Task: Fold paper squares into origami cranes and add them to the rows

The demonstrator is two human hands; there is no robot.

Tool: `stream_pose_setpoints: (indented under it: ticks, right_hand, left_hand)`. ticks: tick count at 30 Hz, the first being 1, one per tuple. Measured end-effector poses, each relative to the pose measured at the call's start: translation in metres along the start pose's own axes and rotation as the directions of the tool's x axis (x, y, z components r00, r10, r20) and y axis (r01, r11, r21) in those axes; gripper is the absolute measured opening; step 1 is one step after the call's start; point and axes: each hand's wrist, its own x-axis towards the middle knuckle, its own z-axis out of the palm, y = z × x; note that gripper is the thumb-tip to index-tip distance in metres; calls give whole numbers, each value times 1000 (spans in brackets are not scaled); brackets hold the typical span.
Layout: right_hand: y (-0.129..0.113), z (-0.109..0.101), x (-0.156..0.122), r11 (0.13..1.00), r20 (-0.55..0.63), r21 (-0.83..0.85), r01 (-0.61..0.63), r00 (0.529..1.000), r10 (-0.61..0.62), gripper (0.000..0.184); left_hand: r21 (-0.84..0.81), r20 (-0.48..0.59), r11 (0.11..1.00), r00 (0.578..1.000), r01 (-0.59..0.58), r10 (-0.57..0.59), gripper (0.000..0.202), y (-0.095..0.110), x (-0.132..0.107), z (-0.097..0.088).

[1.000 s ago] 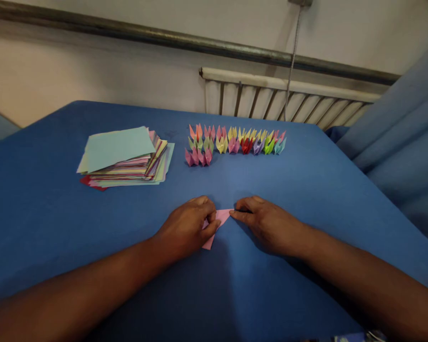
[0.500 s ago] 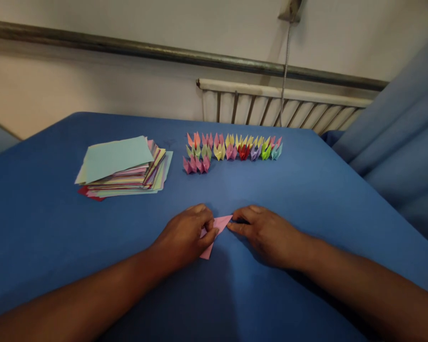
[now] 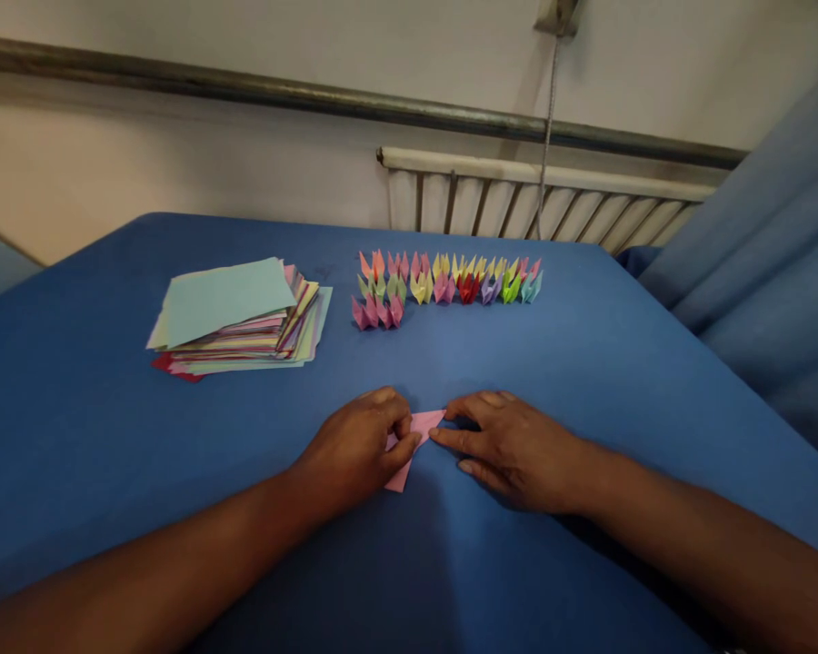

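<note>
A small folded pink paper point(image 3: 417, 433) lies on the blue table point(image 3: 586, 381) in front of me. My left hand point(image 3: 358, 450) is curled over its left part, thumb and fingers pinching it down. My right hand point(image 3: 511, 445) rests flat-ish on the cloth, its index fingertip pressing the paper's right edge. Part of the paper is hidden under the left fingers.
A stack of coloured paper sheets point(image 3: 235, 313) sits at the back left. Rows of several small folded paper pieces point(image 3: 446, 282) stand at the back centre. Behind the table are a wall, a radiator point(image 3: 538, 204) and a blue curtain point(image 3: 777, 245) on the right.
My right index finger has slid a little leftward along the pink paper. The left hand keeps its pinch. The view shifted slightly.
</note>
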Motion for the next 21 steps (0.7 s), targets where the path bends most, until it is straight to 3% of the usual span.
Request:
stream_pose_setpoints:
  ticks: [21]
  right_hand:
    - [8,-6,-3,993,45,-13,-114,992,115,51]
  left_hand:
    - [5,12,1000,1000,15,-15,14,-1,2,-1]
